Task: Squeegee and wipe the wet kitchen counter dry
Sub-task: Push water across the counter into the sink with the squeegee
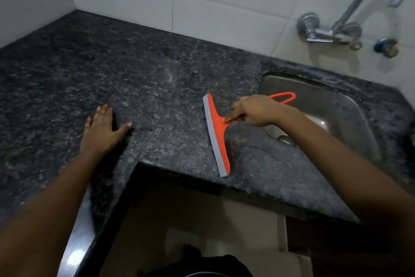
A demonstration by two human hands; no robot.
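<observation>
An orange squeegee (pixel 217 133) with a grey rubber blade lies blade-down on the dark speckled granite counter (pixel 139 79), just left of the sink. My right hand (pixel 253 110) grips its orange handle, whose loop end sticks out over the sink. A thin line of water shows on the counter right of the blade. My left hand (pixel 101 128) rests flat on the counter to the left, fingers spread, holding nothing.
A steel sink (pixel 350 117) is set into the counter at the right, with a wall-mounted tap (pixel 332 29) above it. White tiles line the back and left walls. The L-shaped counter's inner corner edge (pixel 139 164) is below the hands, floor beneath.
</observation>
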